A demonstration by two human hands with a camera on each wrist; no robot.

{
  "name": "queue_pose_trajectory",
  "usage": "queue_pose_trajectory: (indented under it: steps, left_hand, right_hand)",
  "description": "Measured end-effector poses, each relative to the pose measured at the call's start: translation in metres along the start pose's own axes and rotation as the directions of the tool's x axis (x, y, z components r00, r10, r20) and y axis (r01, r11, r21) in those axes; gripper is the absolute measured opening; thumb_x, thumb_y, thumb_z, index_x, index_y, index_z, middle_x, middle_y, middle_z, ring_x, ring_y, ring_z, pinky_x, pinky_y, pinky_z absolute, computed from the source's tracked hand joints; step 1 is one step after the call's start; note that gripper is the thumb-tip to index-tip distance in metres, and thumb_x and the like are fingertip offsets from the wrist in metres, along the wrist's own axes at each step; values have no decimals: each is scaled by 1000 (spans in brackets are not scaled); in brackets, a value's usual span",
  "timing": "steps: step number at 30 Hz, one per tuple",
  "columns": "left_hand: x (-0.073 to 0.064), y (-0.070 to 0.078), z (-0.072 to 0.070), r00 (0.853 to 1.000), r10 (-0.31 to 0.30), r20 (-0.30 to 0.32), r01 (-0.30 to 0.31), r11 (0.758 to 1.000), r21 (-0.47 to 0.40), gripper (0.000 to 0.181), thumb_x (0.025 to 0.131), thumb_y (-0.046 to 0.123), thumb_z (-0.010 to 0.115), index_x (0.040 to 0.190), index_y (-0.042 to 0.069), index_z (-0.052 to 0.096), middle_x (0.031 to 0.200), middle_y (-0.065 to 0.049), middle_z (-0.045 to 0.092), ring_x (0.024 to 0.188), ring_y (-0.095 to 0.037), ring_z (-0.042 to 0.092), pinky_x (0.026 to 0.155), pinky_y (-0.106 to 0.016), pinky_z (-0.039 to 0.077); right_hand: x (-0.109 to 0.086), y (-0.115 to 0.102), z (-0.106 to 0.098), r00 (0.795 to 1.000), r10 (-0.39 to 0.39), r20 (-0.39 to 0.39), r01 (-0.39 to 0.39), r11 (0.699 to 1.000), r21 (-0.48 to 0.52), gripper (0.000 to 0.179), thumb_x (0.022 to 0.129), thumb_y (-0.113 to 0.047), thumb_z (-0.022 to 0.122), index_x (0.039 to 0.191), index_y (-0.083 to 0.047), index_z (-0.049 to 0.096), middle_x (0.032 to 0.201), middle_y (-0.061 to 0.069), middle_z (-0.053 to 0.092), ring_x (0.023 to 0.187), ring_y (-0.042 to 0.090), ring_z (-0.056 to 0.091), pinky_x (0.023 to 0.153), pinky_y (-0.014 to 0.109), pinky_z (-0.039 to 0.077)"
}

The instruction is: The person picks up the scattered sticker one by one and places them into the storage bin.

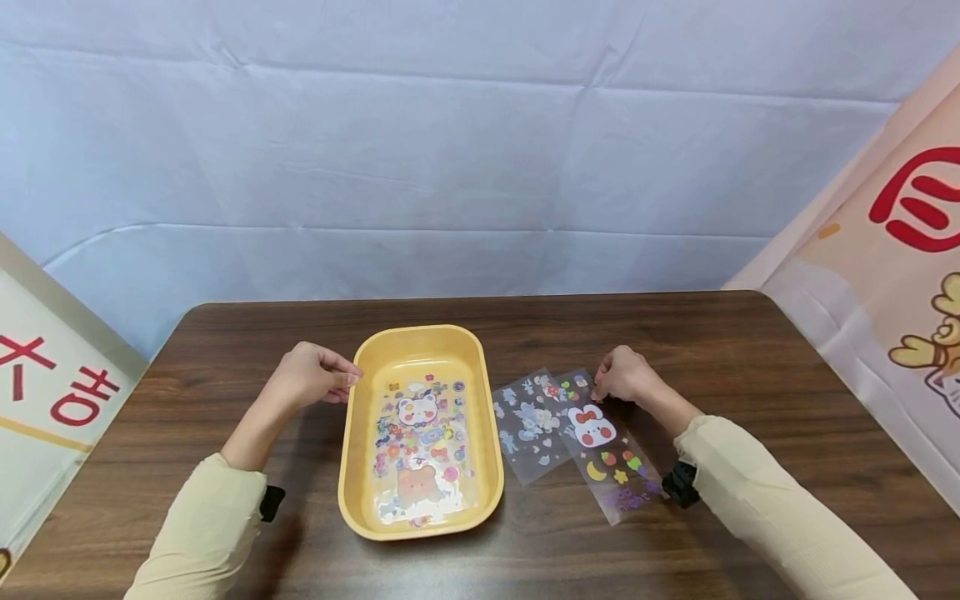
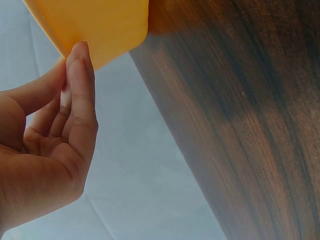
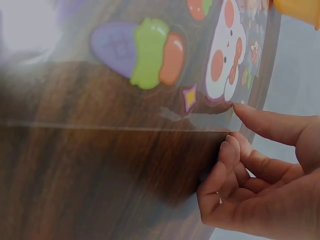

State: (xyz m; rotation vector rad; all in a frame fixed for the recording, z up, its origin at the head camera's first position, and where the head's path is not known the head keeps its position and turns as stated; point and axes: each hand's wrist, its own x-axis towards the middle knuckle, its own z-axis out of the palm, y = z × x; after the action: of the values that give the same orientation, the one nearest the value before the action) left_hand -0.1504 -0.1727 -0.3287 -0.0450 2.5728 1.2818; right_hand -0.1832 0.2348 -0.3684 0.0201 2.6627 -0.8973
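Note:
A yellow tray (image 1: 423, 342) stands left of the table's middle, with clear sticker sheets (image 1: 431, 437) lying in it. At its left rim, my left hand (image 1: 313, 375) pinches the edge between thumb and fingers; the left wrist view shows the fingertips on the tray's corner. My right hand (image 1: 624, 375) pinches the upper right edge of a clear sticker sheet (image 1: 594, 427) with a white bunny, a moon and strawberries. In the right wrist view, the thumb lies over this sheet (image 3: 225, 50) and the fingers are at its edge. Another clear sheet with pale blue stickers (image 1: 528, 421) lies partly overlapping it.
The brown wooden table (image 1: 757, 375) carries the tray and sheets. A white cloth (image 1: 480, 167) hangs behind its far edge. Printed banners stand at the left (image 1: 52, 400) and right (image 1: 900, 292) sides. Both forearms wear cream sleeves and black wrist straps.

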Motion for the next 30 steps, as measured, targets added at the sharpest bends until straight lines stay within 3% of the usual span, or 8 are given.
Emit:
queue_pose_trajectory:
  steps: [10,18,30]
  left_hand:
    - [1,0,0,1000,1,0,-1,1000,9,17,87,4,61,97,-8,68,79,-11,67,65,-18,65,67,-37,56]
    - [0,0,1,1000,-1,6,1,1000,0,18,86,5,62,97,-9,67,81,-13,67,66,-19,65,67,-36,56]
    - [0,-1,0,1000,2,-1,-2,1000,1,18,87,4,61,97,-8,67,81,-12,67,67,-21,66,67,-37,56]
  right_hand:
    - [1,1,1,1000,-14,2,14,1000,16,33,75,4,68,54,-7,45,49,0,39,47,13,32,47,25,30]
    - [1,1,2,1000,-13,0,13,1000,10,11,73,3,68,65,2,61,60,5,54,53,15,42,49,25,36]
    - [0,1,3,1000,-10,-10,10,1000,7,7,73,3,68,69,3,63,64,7,57,57,17,46,49,25,38]
